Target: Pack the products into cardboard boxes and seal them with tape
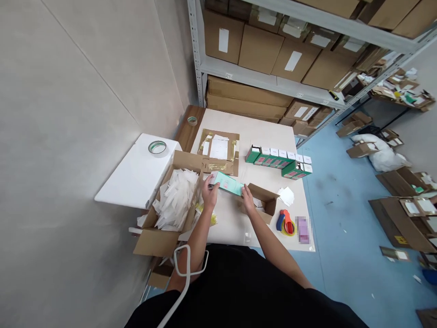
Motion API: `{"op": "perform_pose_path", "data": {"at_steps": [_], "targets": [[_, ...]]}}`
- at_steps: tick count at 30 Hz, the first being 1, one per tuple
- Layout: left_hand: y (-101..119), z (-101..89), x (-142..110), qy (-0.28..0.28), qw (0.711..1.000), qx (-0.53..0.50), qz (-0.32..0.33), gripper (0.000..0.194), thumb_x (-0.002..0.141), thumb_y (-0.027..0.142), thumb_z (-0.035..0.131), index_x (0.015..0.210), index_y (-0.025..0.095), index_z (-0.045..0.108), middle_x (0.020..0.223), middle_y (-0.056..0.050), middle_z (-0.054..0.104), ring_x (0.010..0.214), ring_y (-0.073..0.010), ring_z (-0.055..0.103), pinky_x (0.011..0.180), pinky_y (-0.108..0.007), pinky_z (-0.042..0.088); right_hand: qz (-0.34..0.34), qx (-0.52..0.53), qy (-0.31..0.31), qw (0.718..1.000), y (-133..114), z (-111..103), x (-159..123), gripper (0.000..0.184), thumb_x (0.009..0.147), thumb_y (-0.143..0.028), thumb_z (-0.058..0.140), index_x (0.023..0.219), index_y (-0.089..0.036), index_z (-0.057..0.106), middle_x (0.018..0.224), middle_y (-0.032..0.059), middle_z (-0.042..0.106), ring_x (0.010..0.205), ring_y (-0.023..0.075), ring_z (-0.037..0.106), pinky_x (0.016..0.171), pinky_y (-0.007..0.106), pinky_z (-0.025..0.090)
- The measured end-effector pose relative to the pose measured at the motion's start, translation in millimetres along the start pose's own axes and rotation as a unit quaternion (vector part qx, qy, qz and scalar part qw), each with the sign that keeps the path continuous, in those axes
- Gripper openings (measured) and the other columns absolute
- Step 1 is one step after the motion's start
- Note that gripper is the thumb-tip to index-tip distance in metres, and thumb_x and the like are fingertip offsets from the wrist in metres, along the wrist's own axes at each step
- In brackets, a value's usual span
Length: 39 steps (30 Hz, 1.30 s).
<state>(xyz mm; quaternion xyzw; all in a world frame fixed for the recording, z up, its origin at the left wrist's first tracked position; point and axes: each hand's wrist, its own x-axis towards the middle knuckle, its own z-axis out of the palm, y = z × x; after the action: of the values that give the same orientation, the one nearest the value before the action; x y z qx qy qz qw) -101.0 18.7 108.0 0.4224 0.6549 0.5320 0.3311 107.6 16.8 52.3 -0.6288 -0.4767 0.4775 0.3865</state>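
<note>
A slim mint-green carton [229, 183] with a pink mark lies across both my hands above the table. My left hand [210, 193] grips its left end, near a whitish end flap. Around its right end my right hand [247, 197] is closed. To the left stands an open cardboard box [186, 222] full of crumpled white paper strips [177, 196]. By my right wrist sits a smaller open cardboard box [271, 205] with white pieces inside. At the back right, several green-and-white cartons [278, 157] stand in a row.
A red and blue tape dispenser [286, 222], white cards [286, 196] and a blurred purple item [302, 230] lie at the table's right. Flattened cardboard [218, 150] lies further back. A tape roll [157, 147] rests on the white board at left. Shelving [239, 70] with boxes stands behind.
</note>
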Motion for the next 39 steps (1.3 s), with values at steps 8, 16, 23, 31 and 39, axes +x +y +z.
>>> {"op": "perform_pose_path", "data": {"at_steps": [8, 16, 23, 31, 39], "targets": [[-9, 85.8, -63, -0.163, 0.986, 0.036, -0.027, 0.056, 0.098, 0.038, 0.060, 0.151, 0.024, 0.049, 0.147, -0.012, 0.061, 0.135, -0.0271, 0.058, 0.109, -0.041, 0.050, 0.040, -0.080, 0.173, 0.981, -6, -100, -31, 0.076, 0.093, -0.058, 0.053, 0.157, -0.018, 0.046, 0.152, 0.0138, 0.057, 0.142, 0.0325, 0.052, 0.117, 0.046, 0.042], [-27, 124.1, -70, -0.299, 0.943, 0.145, 0.010, 0.064, 0.091, 0.032, 0.065, 0.151, 0.018, 0.050, 0.150, -0.015, 0.058, 0.142, -0.0317, 0.051, 0.119, -0.047, 0.040, 0.093, -0.113, 0.208, 0.967, 20, -152, -52, 0.080, 0.091, -0.051, 0.055, 0.162, -0.017, 0.038, 0.163, 0.0129, 0.045, 0.151, 0.0305, 0.043, 0.122, 0.045, 0.038], [-42, 130.2, -70, -0.373, 0.874, 0.297, 0.090, 0.062, 0.082, 0.024, 0.072, 0.143, 0.019, 0.060, 0.156, -0.014, 0.052, 0.153, -0.0344, 0.035, 0.127, -0.048, 0.030, 0.065, -0.138, 0.121, 0.981, 40, -172, -66, 0.064, 0.095, -0.042, 0.052, 0.156, -0.024, 0.047, 0.161, 0.0081, 0.049, 0.148, 0.0259, 0.047, 0.118, 0.043, 0.046], [-64, 146.2, -92, -0.429, 0.809, 0.393, 0.089, 0.065, 0.079, 0.022, 0.080, 0.141, 0.020, 0.058, 0.176, -0.014, 0.004, 0.161, -0.0397, 0.012, 0.117, -0.053, 0.042, 0.038, -0.373, 0.006, 0.927, 68, -179, -82, 0.051, 0.095, -0.023, 0.055, 0.146, -0.018, 0.059, 0.167, 0.0124, 0.038, 0.161, 0.0314, 0.020, 0.124, 0.051, 0.035], [-83, 142.5, -136, -0.301, 0.856, 0.414, 0.072, 0.015, 0.082, 0.021, 0.080, 0.088, 0.020, 0.066, 0.170, -0.014, 0.027, 0.149, -0.0387, 0.039, 0.117, -0.057, 0.037, 0.056, -0.352, -0.036, 0.934, 105, -226, -98, 0.064, 0.094, -0.015, 0.047, 0.158, -0.018, 0.046, 0.161, 0.0132, 0.048, 0.155, 0.0305, 0.035, 0.120, 0.049, 0.041]]}}
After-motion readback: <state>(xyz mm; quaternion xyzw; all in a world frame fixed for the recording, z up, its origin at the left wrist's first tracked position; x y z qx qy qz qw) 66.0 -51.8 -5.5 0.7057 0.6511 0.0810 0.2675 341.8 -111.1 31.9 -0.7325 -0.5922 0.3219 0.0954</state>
